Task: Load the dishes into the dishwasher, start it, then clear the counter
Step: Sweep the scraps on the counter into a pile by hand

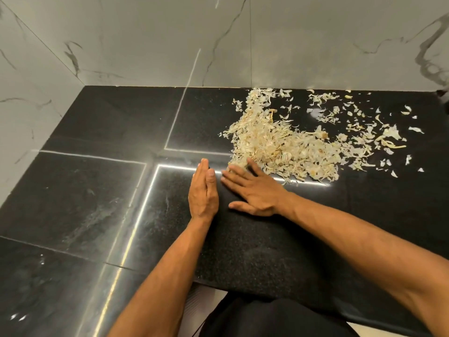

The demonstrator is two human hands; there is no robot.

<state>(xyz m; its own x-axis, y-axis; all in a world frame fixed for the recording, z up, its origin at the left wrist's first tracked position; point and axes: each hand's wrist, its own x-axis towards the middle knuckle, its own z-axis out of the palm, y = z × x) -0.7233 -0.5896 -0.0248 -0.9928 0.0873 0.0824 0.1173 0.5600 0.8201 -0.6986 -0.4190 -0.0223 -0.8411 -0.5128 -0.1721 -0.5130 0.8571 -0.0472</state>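
Both bare hands lie out over the glossy black speckled stone counter (pixel 243 251), close beside each other with only a narrow gap between them, and neither one grips anything. The left hand (pixel 202 190) stands on its little-finger edge with straight fingers held together, thumb on top, like a wall set on the stone. The right hand (pixel 252 190) lies flat, palm down, fingers spread and thumb stuck out toward the person's body.

The heap of pale, papery garlic skins and peelings (pixel 274 142) sits just beyond the right hand's fingertips (pixel 234 169); the longest fingers reach into its near edge and are partly blurred there. From the left hand the heap is ahead and off to the right, not touching it. More loose flakes (pixel 364 122) trail away from the pile, well beyond and to the right of the right hand, thinning out toward the back.

Past both hands, at the counter's far edge, rises a white marble-look tiled wall with grey veins (pixel 218 40), which turns a corner to the left of the left hand. Bright light strips reflect off the stone around the left hand.
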